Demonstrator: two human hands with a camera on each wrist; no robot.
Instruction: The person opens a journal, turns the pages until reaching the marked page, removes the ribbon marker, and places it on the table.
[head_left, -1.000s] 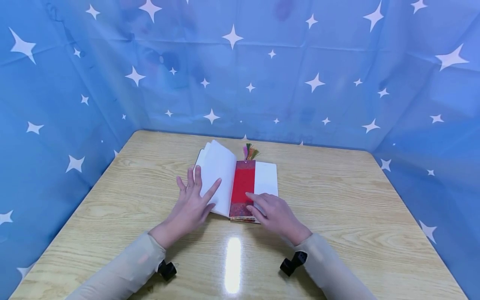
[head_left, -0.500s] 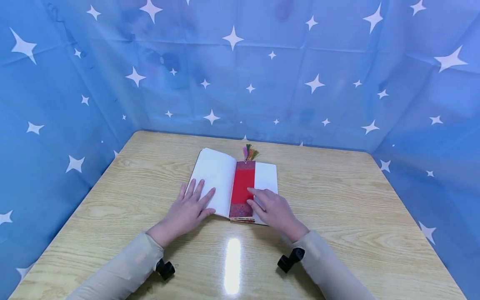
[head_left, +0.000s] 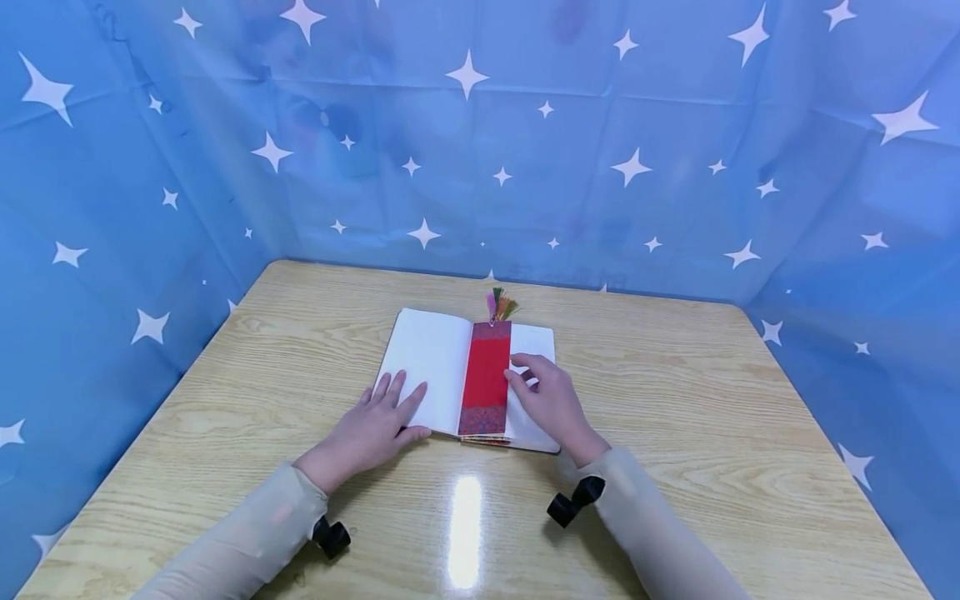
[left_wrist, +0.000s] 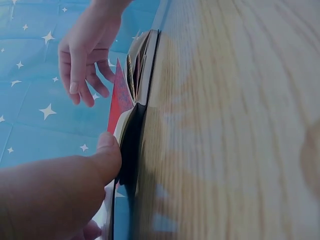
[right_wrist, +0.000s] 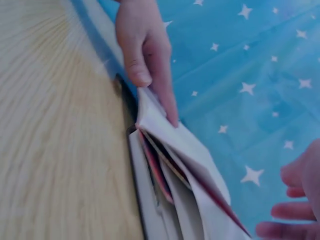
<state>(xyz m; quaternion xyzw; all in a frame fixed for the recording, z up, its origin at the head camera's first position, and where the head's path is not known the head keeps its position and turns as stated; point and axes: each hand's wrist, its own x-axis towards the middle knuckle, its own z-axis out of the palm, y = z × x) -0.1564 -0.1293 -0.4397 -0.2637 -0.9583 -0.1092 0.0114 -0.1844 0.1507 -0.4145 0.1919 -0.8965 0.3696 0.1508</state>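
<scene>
One notebook (head_left: pixel 430 329) lies open on the worktop (head_left: pixel 675 367). A red bookmark (head_left: pixel 486 371) lies lengthwise along the right page (head_left: pixel 527 429), just beside the centre fold, its multicoloured tassels (head_left: pixel 502 305) extending past the far edge. Left hand (head_left: pixel 369 435) rests on the near part of the left page (head_left: pixel 435 367), fingers extended, thumb at the near edge. Right hand (head_left: pixel 553 408) is over the right page, fingers loosely bent, thumb and forefinger slightly parted beside the bookmark's right edge; contact cannot be confirmed. Patterned edges (head_left: pixel 485 439) show at the notebook's near side.

Book (head_left: pixel 431 354) on table (head_left: pixel 675 375), bookmark (head_left: pixel 486 372) on right page (head_left: pixel 534 342), curtain (head_left: pixel 570 204) behind.
</scene>
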